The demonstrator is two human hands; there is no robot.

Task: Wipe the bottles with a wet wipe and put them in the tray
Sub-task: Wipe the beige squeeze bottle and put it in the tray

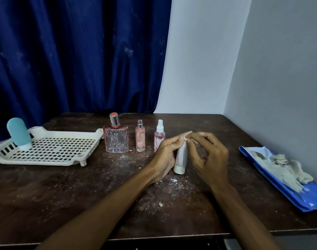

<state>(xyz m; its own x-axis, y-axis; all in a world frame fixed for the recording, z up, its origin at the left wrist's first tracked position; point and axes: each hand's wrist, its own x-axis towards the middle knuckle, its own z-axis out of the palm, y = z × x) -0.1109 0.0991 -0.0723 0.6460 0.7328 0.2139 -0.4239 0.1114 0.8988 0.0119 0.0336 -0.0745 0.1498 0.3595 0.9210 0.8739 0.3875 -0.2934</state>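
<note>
Since its wiping is judged done, a teal bottle (18, 132) is stood in the tray (46, 162) at left. At centre a square bottle (116, 141), a slim bottle (140, 139) and a spray bottle (159, 136) are lined up, apparently awaiting wiping. Right of them a tube (181, 159) is stood cap-down on the table (64, 195), its top pinched between curled fingertips of the left hand (164, 156) and right hand (210, 156). Whether a wipe is held cannot be told. Crumpled wipes (287, 168) are left on a pack (312, 197) at far right.

A white tube (181, 159) stands cap-down on the dusty table (82, 195). The left hand (165, 154) grips its side and the right hand (208, 156) pinches its top end, perhaps through a scrap of wipe. Three pink bottles (140, 139) stand just behind, and a teal bottle (18, 132) stands in the tray (46, 162) at left.
</note>
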